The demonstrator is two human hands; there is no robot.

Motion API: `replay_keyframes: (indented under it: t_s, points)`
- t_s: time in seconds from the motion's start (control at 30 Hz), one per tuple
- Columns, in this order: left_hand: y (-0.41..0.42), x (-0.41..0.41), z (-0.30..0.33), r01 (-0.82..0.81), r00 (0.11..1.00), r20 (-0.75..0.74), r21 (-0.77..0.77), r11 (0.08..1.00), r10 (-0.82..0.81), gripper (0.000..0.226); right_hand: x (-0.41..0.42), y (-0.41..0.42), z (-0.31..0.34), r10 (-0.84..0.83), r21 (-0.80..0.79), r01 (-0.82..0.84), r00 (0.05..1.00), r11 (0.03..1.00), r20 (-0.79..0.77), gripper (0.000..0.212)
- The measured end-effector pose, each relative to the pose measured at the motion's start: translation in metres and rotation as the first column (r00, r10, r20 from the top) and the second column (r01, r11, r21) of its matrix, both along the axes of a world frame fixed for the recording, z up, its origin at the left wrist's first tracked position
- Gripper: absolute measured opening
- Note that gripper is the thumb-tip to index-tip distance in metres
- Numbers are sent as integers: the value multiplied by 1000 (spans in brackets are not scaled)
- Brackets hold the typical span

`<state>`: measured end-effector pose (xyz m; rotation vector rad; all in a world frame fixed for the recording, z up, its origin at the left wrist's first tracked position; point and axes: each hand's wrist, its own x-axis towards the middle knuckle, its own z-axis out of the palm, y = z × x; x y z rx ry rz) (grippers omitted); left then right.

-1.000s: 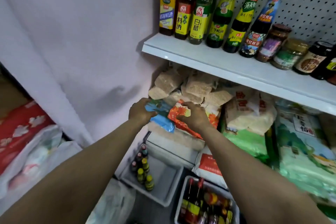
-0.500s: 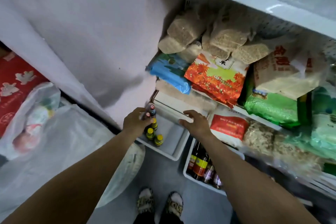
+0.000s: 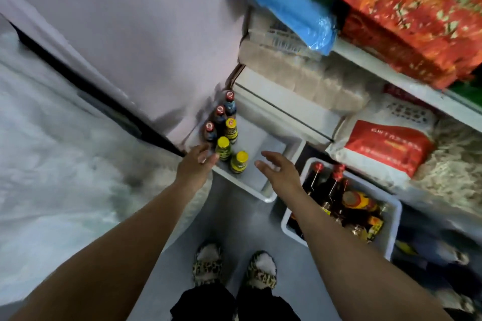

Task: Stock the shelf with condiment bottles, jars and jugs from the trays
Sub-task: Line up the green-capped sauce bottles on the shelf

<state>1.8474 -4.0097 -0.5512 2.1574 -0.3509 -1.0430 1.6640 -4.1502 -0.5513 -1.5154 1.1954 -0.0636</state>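
**Both hands over the small-bottle tray**

We look down past the shelf unit [image 3: 407, 78], whose lower tiers carry an orange-red bag [image 3: 407, 13], a blue bag [image 3: 284, 5] and a red-and-white sack [image 3: 386, 148]. On the floor in front of it sit two white trays. The right tray [image 3: 391, 221] is crowded with dark tall bottles [image 3: 331, 190] (red caps, some labels blurred). The left tray [image 3: 260, 177] holds six small bottles in its far left corner: three red-capped ones [image 3: 220, 117] behind, three yellow-capped ones [image 3: 230, 128] nearer us.

Our left hand [image 3: 197, 164] has loosely spread fingers holding nothing, the fingertips just beside the middle yellow-capped bottle [image 3: 223, 147]; whether they touch it we cannot tell. Our right hand [image 3: 277, 168] hovers with relaxed, spread fingers above the tray's bare right half, apart from the nearest yellow-capped bottle [image 3: 239, 163]. Leopard-print slippers [image 3: 234, 266] stand below.
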Motion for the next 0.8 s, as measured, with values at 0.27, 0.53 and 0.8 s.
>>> replay_keyframes:
  t_s: [0.27, 0.53, 0.8]
  points:
    - [-26, 4, -172, -73, 996, -65, -329, 941, 55, 54, 15, -12, -168, 131, -24, -129, 968, 991, 214, 55]
    - [-53, 15, -241, -34, 999, 1, -549, 835, 42, 46, 39, -34, -242, 211, -104, -185, 904, 977, 373, 40]
    - [-58, 19, -236, -19, 1000, -12, -537, 844, 15, 40, 42, -55, -237, 66, -23, -62, 885, 998, 460, 24]
